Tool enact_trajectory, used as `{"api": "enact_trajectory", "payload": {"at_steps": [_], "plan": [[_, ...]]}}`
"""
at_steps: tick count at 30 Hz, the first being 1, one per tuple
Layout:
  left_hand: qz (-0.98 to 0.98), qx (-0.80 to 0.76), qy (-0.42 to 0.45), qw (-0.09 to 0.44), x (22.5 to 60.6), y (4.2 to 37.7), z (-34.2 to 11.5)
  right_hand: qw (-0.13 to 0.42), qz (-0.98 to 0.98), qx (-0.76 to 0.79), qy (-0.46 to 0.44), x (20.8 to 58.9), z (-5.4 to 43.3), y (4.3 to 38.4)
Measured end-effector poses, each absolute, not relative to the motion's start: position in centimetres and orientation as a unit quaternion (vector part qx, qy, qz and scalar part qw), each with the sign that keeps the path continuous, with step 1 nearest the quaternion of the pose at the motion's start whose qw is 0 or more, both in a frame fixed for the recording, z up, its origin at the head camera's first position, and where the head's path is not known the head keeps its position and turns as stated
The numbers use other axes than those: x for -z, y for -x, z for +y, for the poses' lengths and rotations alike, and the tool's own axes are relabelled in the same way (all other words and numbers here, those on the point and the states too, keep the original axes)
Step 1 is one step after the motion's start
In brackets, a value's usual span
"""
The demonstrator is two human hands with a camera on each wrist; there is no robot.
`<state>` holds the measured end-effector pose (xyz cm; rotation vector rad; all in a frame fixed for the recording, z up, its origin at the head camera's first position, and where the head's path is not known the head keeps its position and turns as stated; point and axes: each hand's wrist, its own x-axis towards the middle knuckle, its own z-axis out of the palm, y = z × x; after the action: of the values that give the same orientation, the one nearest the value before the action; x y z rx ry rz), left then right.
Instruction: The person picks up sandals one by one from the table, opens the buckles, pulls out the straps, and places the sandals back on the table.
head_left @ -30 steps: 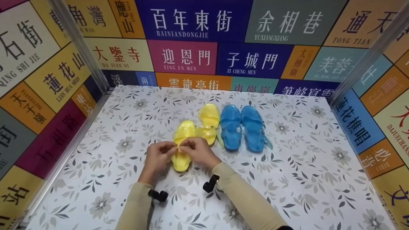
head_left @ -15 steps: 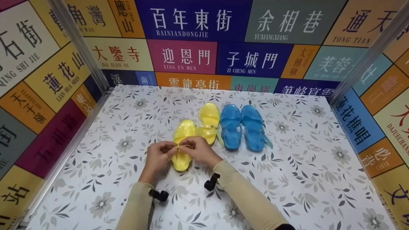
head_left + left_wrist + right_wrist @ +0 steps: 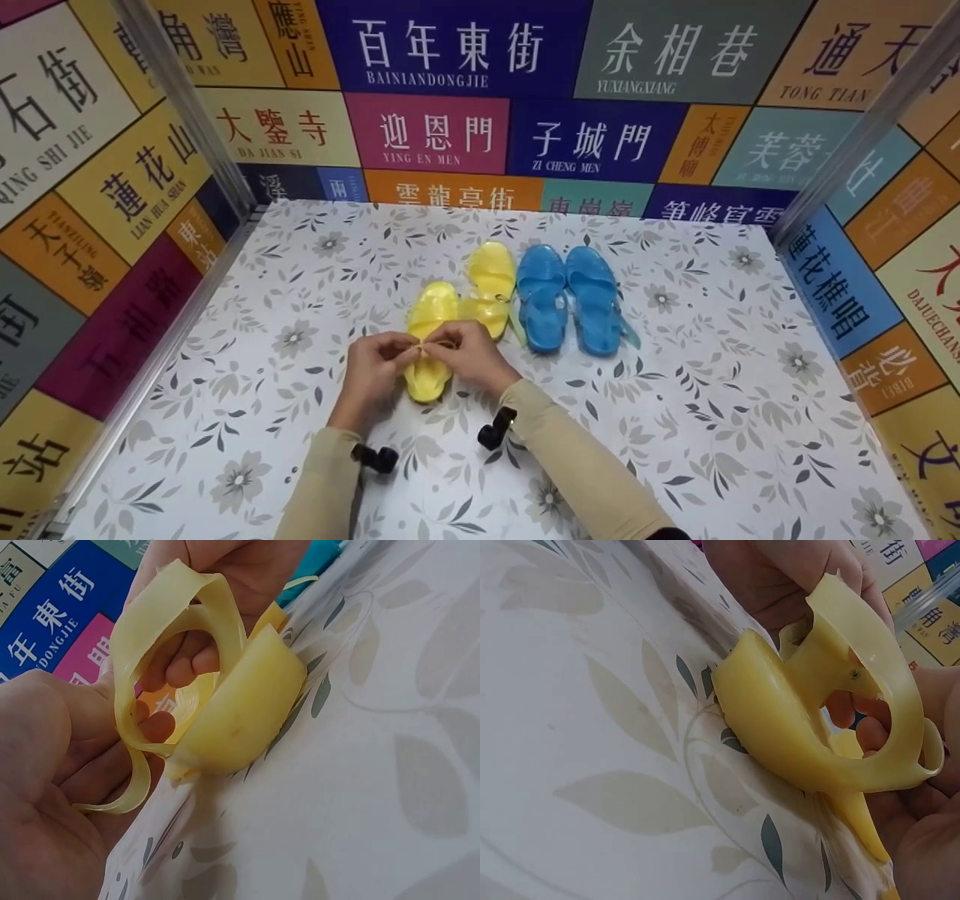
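Note:
A yellow plastic sandal (image 3: 430, 386) lies on the patterned surface, its heel end towards me. Over its middle, my left hand (image 3: 373, 369) and right hand (image 3: 474, 356) meet fingertip to fingertip. Both pinch the sandal's ankle strap (image 3: 133, 637), which arches above the heel in the wrist views. A loose strap end (image 3: 127, 799) curls down beside the left fingers. In the right wrist view the strap (image 3: 901, 682) forms a loop and its end bends by the right fingers. Fingers hide the exact spot where the strap parts meet.
Another yellow sandal (image 3: 491, 271) lies just beyond the right hand. To its right are two blue sandals (image 3: 541, 300), side by side, with pale straps at their sides. Sign-printed panels (image 3: 435, 135) wall the floral surface (image 3: 712, 420) at the back and sides.
Both hands stay almost in place over the sandal. A thin curl of strap now shows by the right fingers, where a second ago it was hardly visible.

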<state>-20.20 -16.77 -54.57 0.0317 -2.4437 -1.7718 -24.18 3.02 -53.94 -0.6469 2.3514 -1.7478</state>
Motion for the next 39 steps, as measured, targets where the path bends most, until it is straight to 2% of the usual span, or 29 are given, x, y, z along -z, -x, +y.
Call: {"api": "enact_trajectory", "payload": {"at_steps": [5,13,25,34,39], "plan": [[-0.806,0.589,-0.022,0.059,54.4,20.2,-16.9,0.059,0.772,0.597,0.213,54.0,3.8,24.4],[-0.810,0.579,0.001,0.093,54.5,20.2,-17.0,0.068,0.781,0.585,0.207,53.4,4.0,24.5],[-0.820,0.566,0.005,0.087,54.4,20.3,-16.6,0.070,0.828,0.489,0.264,52.3,2.8,24.5],[-0.817,0.572,-0.019,0.064,54.3,20.2,-16.5,0.076,0.823,0.496,0.266,52.4,3.0,24.5],[-0.816,0.573,-0.010,0.078,54.4,20.2,-16.4,0.069,0.823,0.497,0.266,52.4,3.4,24.5]]}}
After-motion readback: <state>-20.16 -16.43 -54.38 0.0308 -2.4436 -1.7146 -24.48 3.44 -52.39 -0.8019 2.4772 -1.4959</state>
